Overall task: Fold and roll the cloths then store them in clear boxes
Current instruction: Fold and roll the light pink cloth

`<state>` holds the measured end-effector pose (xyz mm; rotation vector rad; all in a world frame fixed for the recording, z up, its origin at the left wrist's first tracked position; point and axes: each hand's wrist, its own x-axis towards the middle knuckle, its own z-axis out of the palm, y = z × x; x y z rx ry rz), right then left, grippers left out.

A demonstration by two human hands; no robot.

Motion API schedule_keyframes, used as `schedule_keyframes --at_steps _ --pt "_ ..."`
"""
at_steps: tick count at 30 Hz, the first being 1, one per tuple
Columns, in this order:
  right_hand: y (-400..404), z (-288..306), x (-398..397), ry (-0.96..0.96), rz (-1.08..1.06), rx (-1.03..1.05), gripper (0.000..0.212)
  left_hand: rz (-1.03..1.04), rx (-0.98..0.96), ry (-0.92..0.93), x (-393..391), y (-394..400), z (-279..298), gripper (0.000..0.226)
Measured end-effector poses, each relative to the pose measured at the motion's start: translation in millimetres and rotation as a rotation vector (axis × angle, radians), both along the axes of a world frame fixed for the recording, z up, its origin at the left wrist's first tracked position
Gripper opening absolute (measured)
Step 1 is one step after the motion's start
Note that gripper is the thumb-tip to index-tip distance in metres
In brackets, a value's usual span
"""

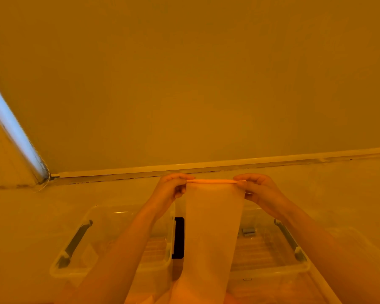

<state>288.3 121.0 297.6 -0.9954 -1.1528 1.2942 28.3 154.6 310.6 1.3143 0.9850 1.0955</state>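
Cloth [213, 227], long and narrow, is held up by its far end, where a thin rolled edge is stretched between both hands. Below the left hand [171, 189] a clear box [75, 257] with a grey latch is seen on the pale surface; below the right hand [261, 191] a second clear box [272, 266] stands beside it, with a small grey object [248, 231] inside. A black strip [178, 238] shows between the boxes, just left of the hanging cloth. Parts of both boxes are hidden by the forearms and the cloth. The left end of the roll is pinched by the left hand's fingers and thumb, the right end by the right hand's. From the hands the cloth hangs toward the person, over the gap between the boxes. Beyond the hands a wall [206, 84] and a baseboard [228, 164] are seen.
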Motion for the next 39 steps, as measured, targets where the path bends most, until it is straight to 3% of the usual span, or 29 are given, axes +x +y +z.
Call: schedule_keyframes --at_steps 4,8,12,19,25,29,33,36,39 --pt "2.0 -4.8 0.1 -0.068 -0.025 0.014 0.013 0.037 0.051 0.19 1.7 -3.3 -1.6 0.009" --pt "4.7 -10.1 1.3 -0.123 -0.007 0.006 0.027 0.063 0.08 0.285 2.1 -4.9 -1.9 0.019" --pt "5.7 -12.1 2.6 -0.208 0.003 0.014 0.019 0.067 0.104 0.377 1.8 -4.0 -1.8 0.014" --pt "1.9 -10.5 -1.4 -0.214 0.02 0.023 0.013 0.036 0.065 0.34 4.4 -5.5 -3.5 0.007" --pt "-1.3 -4.8 -2.5 -0.044 0.009 0.007 0.023 0.045 0.035 0.142 3.9 -6.9 -2.9 0.016" --pt "-0.3 -4.7 -5.2 -0.024 -0.019 0.008 0.015 0.035 0.013 0.038 3.2 -4.3 -2.8 0.024" --pt "0.2 -7.3 -5.7 -0.039 -0.043 0.023 0.016 0.05 0.039 0.147 2.9 -5.4 -1.7 0.01" --pt "1.7 -9.9 -4.2 -0.058 -0.029 0.016 0.026 0.078 0.068 0.214 3.4 -7.4 0.4 0.014" --pt "2.7 -10.9 -3.9 -0.114 -0.045 0.022 0.018 0.082 0.105 0.311 3.8 -8.3 2.0 0.02"
